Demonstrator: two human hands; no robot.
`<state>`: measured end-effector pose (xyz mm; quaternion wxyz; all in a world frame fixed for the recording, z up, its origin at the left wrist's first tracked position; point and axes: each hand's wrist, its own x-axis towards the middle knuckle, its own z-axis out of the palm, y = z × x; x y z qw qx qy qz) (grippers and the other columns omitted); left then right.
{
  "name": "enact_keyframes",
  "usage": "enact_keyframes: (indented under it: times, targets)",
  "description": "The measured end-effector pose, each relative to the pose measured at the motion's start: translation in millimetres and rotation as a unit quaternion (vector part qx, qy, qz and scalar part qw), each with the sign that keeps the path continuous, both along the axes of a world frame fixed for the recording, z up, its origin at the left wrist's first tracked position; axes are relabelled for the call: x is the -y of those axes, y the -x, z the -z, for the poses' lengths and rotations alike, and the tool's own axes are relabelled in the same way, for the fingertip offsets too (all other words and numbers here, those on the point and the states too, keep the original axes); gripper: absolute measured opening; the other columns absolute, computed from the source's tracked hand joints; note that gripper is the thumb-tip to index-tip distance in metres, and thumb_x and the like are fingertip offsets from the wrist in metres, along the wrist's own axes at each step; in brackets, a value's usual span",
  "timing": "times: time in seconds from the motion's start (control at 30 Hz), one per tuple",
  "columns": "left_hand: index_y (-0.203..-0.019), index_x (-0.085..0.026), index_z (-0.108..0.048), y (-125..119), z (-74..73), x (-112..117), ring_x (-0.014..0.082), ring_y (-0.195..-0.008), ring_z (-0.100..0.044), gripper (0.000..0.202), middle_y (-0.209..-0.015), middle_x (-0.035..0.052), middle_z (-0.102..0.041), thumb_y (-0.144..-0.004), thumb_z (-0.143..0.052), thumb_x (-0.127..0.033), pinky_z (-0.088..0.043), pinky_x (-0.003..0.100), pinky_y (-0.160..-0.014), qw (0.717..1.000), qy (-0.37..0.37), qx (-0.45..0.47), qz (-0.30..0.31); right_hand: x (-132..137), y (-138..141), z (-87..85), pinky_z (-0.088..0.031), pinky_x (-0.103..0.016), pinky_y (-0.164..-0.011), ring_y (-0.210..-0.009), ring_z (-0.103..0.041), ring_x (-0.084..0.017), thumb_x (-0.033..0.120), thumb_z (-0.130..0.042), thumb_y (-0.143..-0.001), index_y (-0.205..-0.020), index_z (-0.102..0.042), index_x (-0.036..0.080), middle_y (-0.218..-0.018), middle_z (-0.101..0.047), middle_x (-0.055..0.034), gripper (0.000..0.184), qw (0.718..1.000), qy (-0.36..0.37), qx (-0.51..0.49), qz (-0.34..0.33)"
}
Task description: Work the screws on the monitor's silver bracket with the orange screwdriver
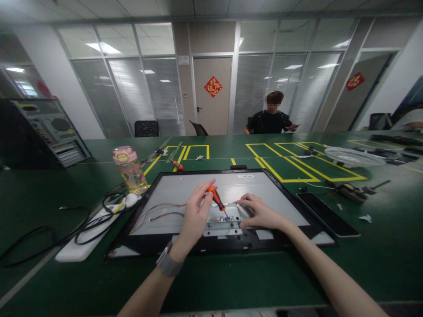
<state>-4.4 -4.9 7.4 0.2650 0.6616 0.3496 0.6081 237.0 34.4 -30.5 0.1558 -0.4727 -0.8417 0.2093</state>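
Inward-slanting forearms (330,268), left hand (197,209) around screwdriver (217,199), right hand (259,212) wide against metal bracket (224,223)

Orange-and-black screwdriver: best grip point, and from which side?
Likely best: take the orange-and-black screwdriver by its thick upper handle, coming from above and the left. It leans up and left, with its thin shaft pointing down at the metal bracket; the right hand occupies the bracket's right side. The left hand holds it near the handle's top end.
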Motion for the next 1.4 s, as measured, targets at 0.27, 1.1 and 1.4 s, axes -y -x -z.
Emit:
enact_keyframes:
  times: [0.27, 1.1, 1.4]
  targets:
    - [-0.118, -0.021, -0.066, 0.6, 1.0, 0.9, 0.0183, -0.100, -0.059, 0.031, -0.106, 0.0064, -0.063, -0.094, -0.047, -0.024, -0.046, 0.032, -0.090, 1.000, -0.004, -0.002, -0.010, 0.4, -0.1, 0.2, -0.033, -0.048, -0.106, -0.116, -0.046, -0.032, 0.056, -0.078, -0.066, -0.130, -0.059, 0.029, -0.122, -0.050, -0.0084, 0.072, 1.000, 0.003, -0.001, 0.001]
    - [-0.117, -0.021, -0.065, 1.0, 2.8, 0.1, 0.0172, -0.088, -0.060, 0.028, -0.096, 0.0047, -0.064, -0.091, -0.053, -0.024, -0.047, 0.029, -0.081, 0.999, -0.014, -0.030, -0.037, 0.1, -0.1, 0.1, -0.032, -0.047, -0.107, -0.118, -0.046, -0.032, 0.056, -0.078, -0.066, -0.130, -0.059, 0.028, -0.123, -0.050, -0.0091, 0.072, 1.000, 0.004, -0.006, -0.002]
    - [-0.120, -0.021, -0.062, -0.1, 3.9, 1.8, 0.0166, -0.096, -0.058, 0.030, -0.105, 0.0054, -0.061, -0.095, -0.046, -0.024, -0.046, 0.027, -0.081, 0.998, -0.013, -0.044, -0.040, -0.4, 1.1, 0.7, -0.032, -0.047, -0.107, -0.117, -0.046, -0.032, 0.054, -0.079, -0.066, -0.130, -0.059, 0.026, -0.123, -0.050, -0.0095, 0.072, 1.000, 0.003, 0.004, 0.000]
